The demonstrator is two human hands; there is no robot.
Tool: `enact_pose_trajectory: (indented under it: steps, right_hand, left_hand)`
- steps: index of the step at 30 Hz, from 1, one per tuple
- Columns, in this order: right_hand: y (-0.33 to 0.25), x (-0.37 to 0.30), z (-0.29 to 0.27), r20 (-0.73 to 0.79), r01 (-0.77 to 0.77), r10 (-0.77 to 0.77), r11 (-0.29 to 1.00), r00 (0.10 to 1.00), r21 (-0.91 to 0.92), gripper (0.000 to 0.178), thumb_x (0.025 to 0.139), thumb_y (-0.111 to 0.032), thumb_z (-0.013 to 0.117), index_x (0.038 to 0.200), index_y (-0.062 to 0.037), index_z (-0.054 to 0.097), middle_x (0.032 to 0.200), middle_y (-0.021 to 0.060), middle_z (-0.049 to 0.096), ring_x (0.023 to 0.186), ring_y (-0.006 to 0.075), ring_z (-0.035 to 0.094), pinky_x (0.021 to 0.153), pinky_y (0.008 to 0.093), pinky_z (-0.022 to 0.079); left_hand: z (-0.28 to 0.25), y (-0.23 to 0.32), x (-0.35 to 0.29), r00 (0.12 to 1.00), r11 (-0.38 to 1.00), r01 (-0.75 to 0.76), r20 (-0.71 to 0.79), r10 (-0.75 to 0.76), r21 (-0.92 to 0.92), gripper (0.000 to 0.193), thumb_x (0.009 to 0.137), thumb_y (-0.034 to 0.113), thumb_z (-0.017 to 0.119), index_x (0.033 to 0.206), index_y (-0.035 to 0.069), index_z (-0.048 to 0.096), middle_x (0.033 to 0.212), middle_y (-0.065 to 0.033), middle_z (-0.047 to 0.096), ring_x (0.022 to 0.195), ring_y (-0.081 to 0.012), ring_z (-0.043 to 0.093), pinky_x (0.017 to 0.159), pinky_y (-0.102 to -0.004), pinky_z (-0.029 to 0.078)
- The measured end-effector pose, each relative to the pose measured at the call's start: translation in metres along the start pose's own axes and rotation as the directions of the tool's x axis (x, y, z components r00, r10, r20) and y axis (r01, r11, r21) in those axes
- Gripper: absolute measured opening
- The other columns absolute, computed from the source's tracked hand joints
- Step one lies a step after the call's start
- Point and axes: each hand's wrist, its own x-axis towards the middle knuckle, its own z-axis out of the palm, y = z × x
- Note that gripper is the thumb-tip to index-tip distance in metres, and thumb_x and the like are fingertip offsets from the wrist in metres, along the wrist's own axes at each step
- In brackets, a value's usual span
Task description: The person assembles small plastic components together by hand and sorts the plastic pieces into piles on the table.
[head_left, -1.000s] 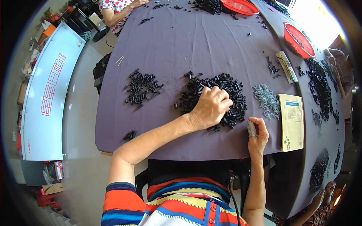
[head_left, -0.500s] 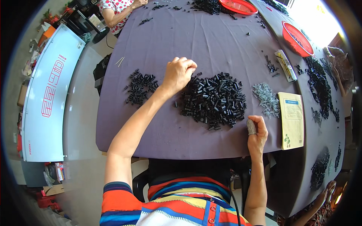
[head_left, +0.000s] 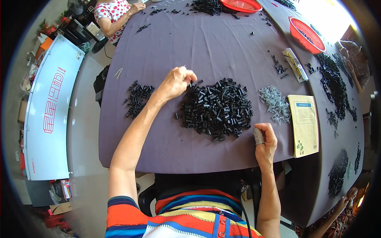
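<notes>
My left hand (head_left: 174,84) is over the back left edge of a big heap of short black plastic tubes (head_left: 217,109). Its fingers are pinched together and point down, with a small black tube (head_left: 191,84) showing at their tips. A smaller group of black pieces (head_left: 139,97) lies left of that wrist. Near the table's front edge, my right hand (head_left: 266,146) rests with its fingers curled against the thumb, which wears a grey finger cot (head_left: 258,136). Whatever those fingers hold is too small to tell. Clear plastic pieces (head_left: 274,104) lie in a pile just beyond it.
A yellow booklet (head_left: 303,125) lies right of the clear pieces. Behind it is a long narrow box (head_left: 295,64). Red baskets (head_left: 306,35) and more black heaps (head_left: 336,87) stand along the right and far side. Other people sit at the far left and right edges.
The whole view has shifted a little. My left hand has drawn slightly left relative to the heap, its fingers now tipped downward. My right hand keeps its place and curl.
</notes>
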Motion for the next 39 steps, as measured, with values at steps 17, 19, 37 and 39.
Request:
enact_pose_trajectory:
  steps: [17,19,37,39]
  right_hand:
    - [-0.004,0.003,0.004,-0.013,-0.002,0.002,0.999,1.0,-0.045,0.037,0.067,0.019,0.04,0.094,0.0008,0.057,0.083,0.0064,0.052,0.076,0.0159,0.05,0.071,0.0224,0.041]
    - [-0.003,0.0,0.0,0.021,-0.047,0.048,0.999,0.999,-0.023,0.032,0.074,0.018,0.043,0.096,-0.0013,0.058,0.087,0.0005,0.054,0.083,0.0086,0.05,0.077,0.0191,0.04]
    - [-0.001,0.003,0.003,0.011,-0.006,0.007,0.999,1.0,-0.034,0.036,0.068,0.02,0.041,0.094,0.0008,0.056,0.086,0.0055,0.051,0.079,0.0141,0.05,0.073,0.0211,0.041]
    - [-0.002,0.003,0.003,0.003,-0.024,0.024,0.999,1.0,-0.024,0.037,0.067,0.019,0.04,0.094,0.0009,0.056,0.086,0.0061,0.052,0.079,0.0154,0.05,0.074,0.0219,0.041]
  left_hand:
    - [0.017,0.0,-0.043,0.983,0.96,0.161,-0.052,-0.178,-0.231,0.009,0.081,0.002,0.064,0.089,-0.002,0.064,0.078,0.0008,0.058,0.07,-0.0062,0.056,0.064,-0.0224,0.047]
    - [0.011,0.003,-0.044,0.973,0.931,0.221,-0.001,-0.231,-0.29,0.011,0.08,0.004,0.064,0.09,0.0,0.065,0.077,-0.0013,0.061,0.07,-0.0086,0.058,0.065,-0.0243,0.048]
    - [-0.005,-0.005,-0.04,0.976,0.942,0.219,0.052,-0.213,-0.253,0.017,0.074,0.0,0.064,0.09,0.004,0.068,0.086,-0.0053,0.064,0.078,-0.0128,0.06,0.073,-0.0274,0.051]
    - [0.003,-0.005,-0.04,0.984,0.952,0.18,0.05,-0.173,-0.247,0.018,0.074,0.0,0.064,0.092,0.003,0.068,0.087,-0.0034,0.06,0.073,-0.0102,0.055,0.069,-0.0246,0.048]
